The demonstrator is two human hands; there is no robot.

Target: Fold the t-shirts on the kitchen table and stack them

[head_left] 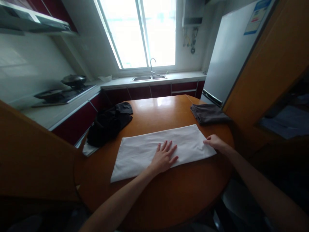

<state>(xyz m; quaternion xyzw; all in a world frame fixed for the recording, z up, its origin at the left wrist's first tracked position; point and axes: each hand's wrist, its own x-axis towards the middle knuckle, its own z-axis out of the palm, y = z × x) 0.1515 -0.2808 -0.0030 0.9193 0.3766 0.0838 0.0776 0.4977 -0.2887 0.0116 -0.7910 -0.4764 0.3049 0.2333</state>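
A white cloth (140,153), folded into a long flat rectangle, lies across the wooden table (159,116). My left hand (164,157) rests flat on its middle with the fingers spread. At the cloth's right edge, my right hand (215,142) is closed, pinching the fabric between thumb and fingers. Whether the cloth is a garment or a plain sheet cannot be made out.
Crumpled black clothing (108,124) lies at the table's left, partly over something white (89,149). A folded dark grey cloth (209,113) sits at the right. Beyond are a sink (142,78), a stove (72,93) and a fridge (229,48).
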